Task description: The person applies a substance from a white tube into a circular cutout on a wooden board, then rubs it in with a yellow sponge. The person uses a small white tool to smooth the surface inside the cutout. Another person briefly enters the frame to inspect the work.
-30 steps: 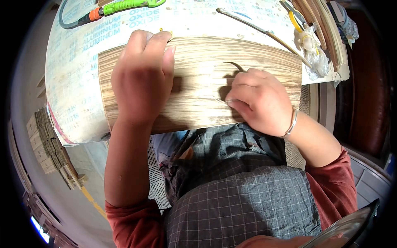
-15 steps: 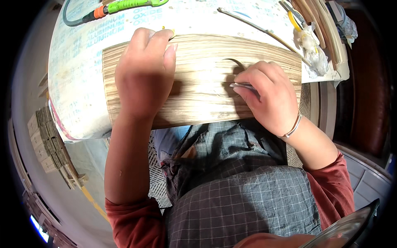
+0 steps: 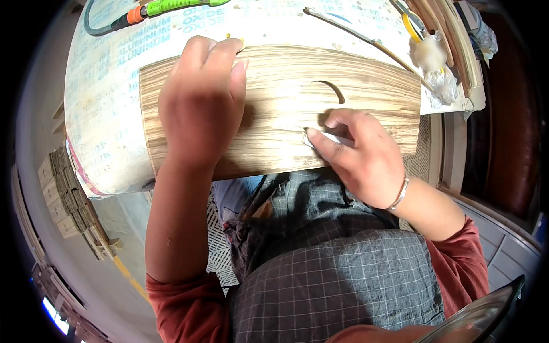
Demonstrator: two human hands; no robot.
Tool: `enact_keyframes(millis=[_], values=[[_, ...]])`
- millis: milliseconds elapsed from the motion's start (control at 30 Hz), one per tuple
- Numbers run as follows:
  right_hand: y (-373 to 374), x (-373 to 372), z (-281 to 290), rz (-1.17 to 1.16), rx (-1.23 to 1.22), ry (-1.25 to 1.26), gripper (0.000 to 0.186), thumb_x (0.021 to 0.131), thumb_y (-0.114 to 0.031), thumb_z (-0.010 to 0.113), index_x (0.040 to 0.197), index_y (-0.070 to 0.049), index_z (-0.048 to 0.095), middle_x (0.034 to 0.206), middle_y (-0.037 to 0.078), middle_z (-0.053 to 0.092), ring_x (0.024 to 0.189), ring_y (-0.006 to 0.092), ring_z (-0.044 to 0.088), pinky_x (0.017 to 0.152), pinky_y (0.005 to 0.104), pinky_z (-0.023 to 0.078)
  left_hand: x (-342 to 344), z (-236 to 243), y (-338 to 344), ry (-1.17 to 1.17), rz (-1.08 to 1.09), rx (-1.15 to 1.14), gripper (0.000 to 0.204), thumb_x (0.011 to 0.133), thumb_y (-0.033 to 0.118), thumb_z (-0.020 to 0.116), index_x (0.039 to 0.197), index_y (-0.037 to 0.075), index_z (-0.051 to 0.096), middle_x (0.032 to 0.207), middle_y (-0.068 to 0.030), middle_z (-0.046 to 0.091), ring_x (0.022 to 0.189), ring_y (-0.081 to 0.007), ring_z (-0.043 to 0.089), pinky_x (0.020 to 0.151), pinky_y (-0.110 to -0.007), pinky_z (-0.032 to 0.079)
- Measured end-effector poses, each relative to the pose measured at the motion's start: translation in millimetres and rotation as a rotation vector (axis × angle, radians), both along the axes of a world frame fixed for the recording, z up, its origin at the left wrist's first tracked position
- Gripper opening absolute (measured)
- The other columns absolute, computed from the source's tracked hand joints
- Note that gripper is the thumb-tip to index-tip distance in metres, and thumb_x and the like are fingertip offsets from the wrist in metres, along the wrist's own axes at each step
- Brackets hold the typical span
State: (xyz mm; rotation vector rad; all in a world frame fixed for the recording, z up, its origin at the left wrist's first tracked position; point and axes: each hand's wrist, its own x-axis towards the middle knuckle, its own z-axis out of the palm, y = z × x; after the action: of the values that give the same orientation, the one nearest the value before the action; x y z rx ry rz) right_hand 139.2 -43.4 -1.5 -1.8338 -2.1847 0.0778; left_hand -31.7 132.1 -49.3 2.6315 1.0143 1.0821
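A long panel with brown and cream striped wood grain [image 3: 274,74] lies across the table's near edge. My left hand [image 3: 200,108] is over its left part, fingers curled and closed near the far edge. A bit of yellow shows at those fingertips; what they hold is mostly hidden. My right hand [image 3: 369,154] pinches a thin, flat, pale piece [image 3: 329,138] between thumb and fingers, low over the panel's near right part. Just beyond that hand, a dark crescent-shaped mark or slot [image 3: 334,90] shows in the panel; I cannot tell which.
The table's printed white cover [image 3: 108,108] spreads around the panel. At the far left lies a green and orange tool with a hose [image 3: 148,11]. A thin rod [image 3: 366,40], yellow-handled scissors or pliers [image 3: 410,26] and a crumpled plastic bag [image 3: 441,88] lie at the far right.
My right hand has moved nearer to me and slightly left with the pale piece, baring the dark crescent. My left hand stays nearly in place.
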Motion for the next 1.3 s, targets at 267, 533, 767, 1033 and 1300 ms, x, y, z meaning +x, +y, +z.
enact_keyframes(millis=[267,533,767,1033,1300], values=[[-4,6,8,0.019,-0.080,-0.051,0.028,0.080,-0.009,0.068,0.107,-0.011,0.073,0.088,0.004,0.054,0.077,0.0213,0.056,0.063,0.0344,0.049,-2,-1,1,0.000,-0.017,-0.018,0.024,0.083,0.013,0.071,0.106,0.011,0.069,0.094,-0.0078,0.062,0.082,-0.0284,0.064,0.070,-0.037,0.052],[8,-6,5,-0.005,-0.026,-0.021,0.026,0.080,-0.012,0.068,0.106,-0.010,0.072,0.093,0.004,0.057,0.081,0.0213,0.058,0.066,0.0339,0.049,0,2,-1,0.028,0.016,-0.043,0.023,0.082,0.014,0.072,0.105,0.011,0.070,0.093,-0.0069,0.062,0.081,-0.0272,0.064,0.070,-0.036,0.052],[20,-6,1,0.026,-0.023,-0.012,0.026,0.082,-0.011,0.064,0.107,-0.007,0.071,0.095,0.004,0.057,0.083,0.0217,0.057,0.069,0.0349,0.048,1,4,-1,0.035,0.013,-0.039,0.022,0.083,0.014,0.071,0.105,0.010,0.069,0.093,-0.0075,0.062,0.081,-0.0284,0.064,0.070,-0.038,0.052],[23,31,14,0.204,-0.171,0.059,0.021,0.083,-0.012,0.067,0.103,-0.015,0.073,0.090,0.003,0.061,0.079,0.0229,0.060,0.069,0.0350,0.050,-1,4,0,0.021,0.009,-0.051,0.021,0.083,0.015,0.071,0.104,0.011,0.069,0.094,-0.0071,0.062,0.081,-0.0280,0.064,0.070,-0.037,0.052],[16,39,23,-0.318,-0.895,1.745,0.048,0.093,-0.002,0.065,0.139,0.001,0.052,0.111,0.011,0.070,0.101,0.0153,0.067,0.091,0.0272,0.053,-1,2,2,0.019,-0.007,-0.043,0.023,0.083,0.014,0.071,0.106,0.011,0.069,0.094,-0.0075,0.062,0.081,-0.0274,0.064,0.070,-0.036,0.052]])
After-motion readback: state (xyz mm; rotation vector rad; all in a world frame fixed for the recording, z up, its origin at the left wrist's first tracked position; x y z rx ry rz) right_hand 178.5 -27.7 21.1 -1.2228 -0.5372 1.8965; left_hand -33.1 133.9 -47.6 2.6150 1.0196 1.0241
